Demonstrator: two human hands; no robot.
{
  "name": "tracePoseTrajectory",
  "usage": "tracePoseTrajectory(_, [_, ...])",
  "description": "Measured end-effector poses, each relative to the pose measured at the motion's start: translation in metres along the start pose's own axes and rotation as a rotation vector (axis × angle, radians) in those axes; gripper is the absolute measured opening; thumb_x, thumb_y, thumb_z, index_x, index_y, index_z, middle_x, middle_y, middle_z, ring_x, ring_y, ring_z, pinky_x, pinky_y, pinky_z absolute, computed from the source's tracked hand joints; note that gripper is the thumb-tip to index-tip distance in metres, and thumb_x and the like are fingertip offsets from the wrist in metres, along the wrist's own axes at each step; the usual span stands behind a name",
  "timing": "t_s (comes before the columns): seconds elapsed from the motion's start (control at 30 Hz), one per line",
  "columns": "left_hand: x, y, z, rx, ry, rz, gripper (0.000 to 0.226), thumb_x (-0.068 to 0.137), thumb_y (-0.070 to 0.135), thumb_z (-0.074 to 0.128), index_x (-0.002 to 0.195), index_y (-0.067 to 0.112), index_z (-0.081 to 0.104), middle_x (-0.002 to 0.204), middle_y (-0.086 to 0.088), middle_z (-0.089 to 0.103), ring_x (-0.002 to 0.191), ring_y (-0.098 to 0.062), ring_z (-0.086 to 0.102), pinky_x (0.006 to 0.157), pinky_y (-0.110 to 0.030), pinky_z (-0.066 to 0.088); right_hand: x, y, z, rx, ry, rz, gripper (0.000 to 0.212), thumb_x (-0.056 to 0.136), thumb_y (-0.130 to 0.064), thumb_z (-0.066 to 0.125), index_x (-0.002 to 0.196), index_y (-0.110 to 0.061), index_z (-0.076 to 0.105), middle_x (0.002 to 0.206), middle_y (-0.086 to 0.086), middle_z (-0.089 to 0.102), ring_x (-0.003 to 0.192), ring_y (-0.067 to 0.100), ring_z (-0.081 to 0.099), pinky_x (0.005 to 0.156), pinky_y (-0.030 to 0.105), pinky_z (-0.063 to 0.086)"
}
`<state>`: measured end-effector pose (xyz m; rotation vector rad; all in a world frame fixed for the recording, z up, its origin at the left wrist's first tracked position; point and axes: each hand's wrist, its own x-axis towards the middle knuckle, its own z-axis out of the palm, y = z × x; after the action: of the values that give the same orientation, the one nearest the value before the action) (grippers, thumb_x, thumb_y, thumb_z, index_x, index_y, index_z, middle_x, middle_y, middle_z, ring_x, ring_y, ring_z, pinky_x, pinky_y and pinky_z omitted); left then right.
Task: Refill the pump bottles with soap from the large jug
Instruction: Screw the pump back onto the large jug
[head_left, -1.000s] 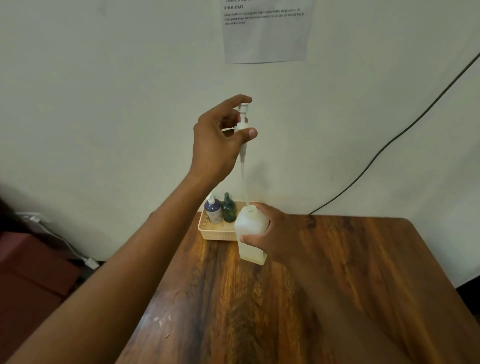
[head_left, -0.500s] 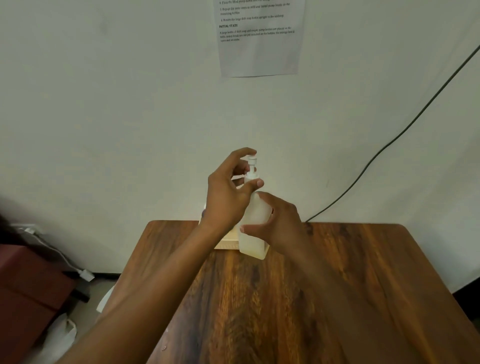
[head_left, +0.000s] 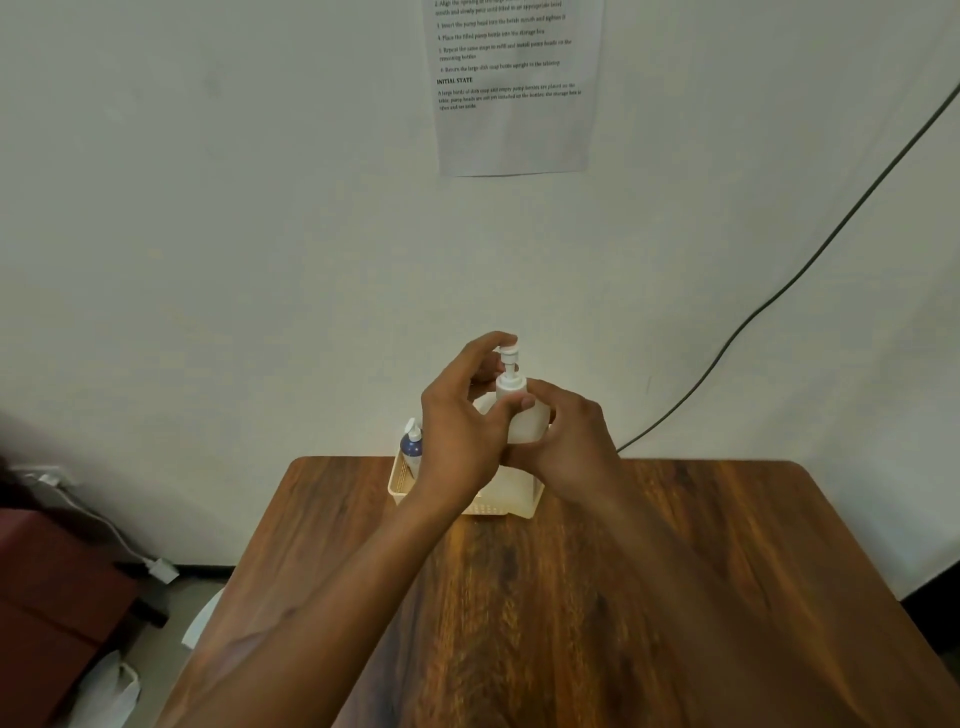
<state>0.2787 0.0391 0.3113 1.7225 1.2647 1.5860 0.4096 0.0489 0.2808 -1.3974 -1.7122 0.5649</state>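
A white pump bottle (head_left: 527, 423) is held up above the far end of the wooden table (head_left: 597, 597). My right hand (head_left: 566, 447) grips its body from the right. My left hand (head_left: 462, 431) pinches the white pump head (head_left: 510, 374) at the bottle's neck, thumb in front and fingers curled behind. The pump head sits in the bottle's mouth. Behind my hands stands a cream basket (head_left: 511, 506) with a blue pump bottle (head_left: 412, 447) in its left end. No large jug shows in this view.
The basket stands at the table's far edge against a white wall. A printed paper sheet (head_left: 517, 88) hangs on the wall. A black cable (head_left: 779, 291) runs down the wall to the right. A dark red cabinet (head_left: 47, 597) and white cords lie left of the table.
My left hand brought the pump head down from high above and its tube slid into the bottle. Both hands and the bottle have moved back over the basket.
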Motion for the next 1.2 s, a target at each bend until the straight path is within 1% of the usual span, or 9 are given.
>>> tracePoseTrajectory(0.17, [0.006, 0.004, -0.004, -0.008, -0.067, 0.009, 0.059, 0.083, 0.000, 0.082, 0.133, 0.027, 0.064, 0.111, 0.014, 0.069, 0.106, -0.004, 0.068, 0.097, -0.024, 0.058, 0.003, -0.003, -0.005, -0.025, 0.007, 0.001, 0.077, 0.066, -0.048, 0.088, 0.135, -0.033, 0.057, 0.127, -0.010, 0.067, 0.106, 0.012, 0.064, 0.090, 0.035, 0.057])
tracePoseTrajectory(0.27, [0.013, 0.008, -0.005, 0.004, -0.086, 0.033, 0.068, 0.081, 0.014, 0.088, 0.139, 0.029, 0.058, 0.116, 0.021, 0.065, 0.110, -0.001, 0.066, 0.097, -0.014, 0.054, 0.007, -0.007, -0.010, -0.033, 0.038, -0.006, 0.073, 0.066, -0.050, 0.087, 0.130, -0.034, 0.058, 0.126, -0.011, 0.067, 0.102, 0.009, 0.063, 0.086, 0.028, 0.055])
tracePoseTrajectory(0.33, [0.020, 0.013, -0.005, 0.044, -0.051, 0.036, 0.074, 0.076, 0.025, 0.092, 0.140, 0.029, 0.056, 0.109, 0.017, 0.065, 0.103, -0.004, 0.066, 0.089, -0.011, 0.054, 0.009, -0.010, -0.012, -0.055, 0.047, -0.013, 0.067, 0.064, -0.050, 0.088, 0.124, -0.038, 0.060, 0.122, -0.014, 0.068, 0.097, 0.004, 0.059, 0.084, 0.022, 0.052])
tracePoseTrajectory(0.5, [0.037, 0.025, -0.007, 0.069, -0.056, 0.042, 0.068, 0.072, 0.024, 0.095, 0.131, 0.028, 0.061, 0.092, 0.003, 0.070, 0.082, -0.009, 0.065, 0.076, -0.017, 0.058, 0.012, -0.015, -0.016, -0.085, 0.067, -0.013, 0.073, 0.059, -0.058, 0.087, 0.123, -0.039, 0.060, 0.120, -0.017, 0.067, 0.091, -0.001, 0.053, 0.077, 0.012, 0.042])
tracePoseTrajectory(0.67, [0.051, 0.032, -0.021, -0.116, -0.278, -0.044, 0.073, 0.075, 0.000, 0.089, 0.137, 0.023, 0.059, 0.089, -0.002, 0.080, 0.095, -0.015, 0.079, 0.094, -0.034, 0.062, 0.012, -0.015, -0.032, -0.056, 0.017, -0.019, 0.091, 0.052, -0.073, 0.076, 0.132, -0.035, 0.057, 0.125, -0.013, 0.064, 0.097, 0.007, 0.059, 0.083, 0.028, 0.056])
tracePoseTrajectory(0.83, [0.061, 0.041, -0.030, -0.193, -0.521, -0.063, 0.074, 0.091, -0.006, 0.072, 0.153, 0.023, 0.044, 0.114, -0.004, 0.080, 0.112, -0.019, 0.075, 0.108, -0.036, 0.053, 0.013, -0.019, -0.041, -0.048, 0.006, -0.008, 0.085, 0.058, -0.063, 0.084, 0.133, -0.034, 0.056, 0.118, -0.016, 0.061, 0.099, 0.011, 0.061, 0.081, 0.028, 0.057])
tracePoseTrajectory(0.93, [0.063, 0.048, -0.026, -0.059, -0.429, -0.024, 0.074, 0.090, 0.010, 0.079, 0.152, 0.029, 0.045, 0.120, 0.004, 0.076, 0.114, -0.008, 0.069, 0.102, -0.028, 0.054, 0.016, -0.026, -0.045, -0.023, 0.029, -0.015, 0.081, 0.061, -0.060, 0.085, 0.132, -0.035, 0.056, 0.117, -0.019, 0.059, 0.097, 0.008, 0.060, 0.080, 0.025, 0.056])
tracePoseTrajectory(1.07, [0.058, 0.052, -0.015, 0.066, -0.206, 0.071, 0.077, 0.072, 0.025, 0.095, 0.140, 0.023, 0.059, 0.090, 0.012, 0.065, 0.083, -0.005, 0.064, 0.078, -0.016, 0.052, 0.016, -0.033, -0.048, -0.023, 0.059, -0.058, 0.073, 0.060, -0.056, 0.087, 0.125, -0.038, 0.058, 0.111, -0.026, 0.054, 0.087, 0.000, 0.056, 0.073, 0.014, 0.047])
tracePoseTrajectory(1.2, [0.064, 0.055, -0.024, 0.019, -0.293, 0.039, 0.083, 0.075, 0.015, 0.093, 0.146, 0.025, 0.054, 0.091, 0.007, 0.078, 0.085, -0.003, 0.073, 0.084, -0.016, 0.055, 0.014, -0.034, -0.054, -0.005, 0.009, -0.059, 0.082, 0.055, -0.067, 0.080, 0.128, -0.037, 0.057, 0.111, -0.025, 0.057, 0.095, 0.008, 0.062, 0.078, 0.023, 0.055])
